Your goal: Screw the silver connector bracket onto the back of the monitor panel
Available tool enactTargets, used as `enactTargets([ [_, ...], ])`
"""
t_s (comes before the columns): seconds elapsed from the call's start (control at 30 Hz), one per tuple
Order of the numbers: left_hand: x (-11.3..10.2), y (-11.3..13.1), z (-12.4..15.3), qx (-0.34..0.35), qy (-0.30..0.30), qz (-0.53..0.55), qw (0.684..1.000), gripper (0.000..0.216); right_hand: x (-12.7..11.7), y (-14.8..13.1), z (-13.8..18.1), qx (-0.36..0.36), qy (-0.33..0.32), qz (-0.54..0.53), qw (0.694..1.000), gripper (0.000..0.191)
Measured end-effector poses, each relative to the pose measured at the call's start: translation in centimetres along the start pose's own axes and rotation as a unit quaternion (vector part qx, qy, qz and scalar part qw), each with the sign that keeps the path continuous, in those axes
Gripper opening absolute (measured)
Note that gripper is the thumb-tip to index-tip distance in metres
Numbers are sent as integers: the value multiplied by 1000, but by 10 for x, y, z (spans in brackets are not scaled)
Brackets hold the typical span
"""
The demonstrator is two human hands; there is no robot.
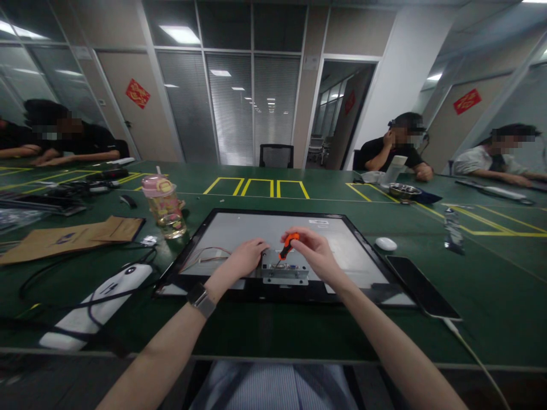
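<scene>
Screwdriver [288, 247], just the one, pinched in the right hand [314, 250], handle up and to the right, shaft slanting down-left to the metal bracket [285, 279]. Bracket sits between both hands, long axis running left-right. Left hand [245, 257] is nearer to it, fingertips by its upper left edge, can't tell if they're actually gripping. One bracket, one big flat panel [342, 250] under it. Further out: one phone [423, 287], one drink bottle [164, 208].

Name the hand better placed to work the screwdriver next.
Probably the right hand: it grips the orange screwdriver, pointed down at the metal bracket; the left hand is at the bracket's left edge.
</scene>
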State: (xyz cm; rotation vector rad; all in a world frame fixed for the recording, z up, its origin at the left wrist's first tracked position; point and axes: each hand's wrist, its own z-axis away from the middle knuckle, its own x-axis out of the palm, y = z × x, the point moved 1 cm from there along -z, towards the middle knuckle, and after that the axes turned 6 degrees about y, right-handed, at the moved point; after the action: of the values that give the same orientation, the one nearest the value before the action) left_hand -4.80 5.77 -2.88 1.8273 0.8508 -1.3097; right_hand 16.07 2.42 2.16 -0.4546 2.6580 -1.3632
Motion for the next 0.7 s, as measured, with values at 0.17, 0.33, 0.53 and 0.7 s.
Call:
enactTargets([
  [0.17,2,-2,-1,-2,0,-9,1000,44,0,-2,1,-23,-9,53,998,31],
  [0.33,2,-2,-1,-3,0,-6,1000,44,0,-3,1,-42,3,89,995,25],
  [0.53,2,-1,0,-4,1,-8,1000,45,-7,4,-2,-17,24,37,999,16],
  [0.7,5,-4,-2,-2,0,-6,1000,44,-9,8,-2,16,1,-9,1000,23],
])
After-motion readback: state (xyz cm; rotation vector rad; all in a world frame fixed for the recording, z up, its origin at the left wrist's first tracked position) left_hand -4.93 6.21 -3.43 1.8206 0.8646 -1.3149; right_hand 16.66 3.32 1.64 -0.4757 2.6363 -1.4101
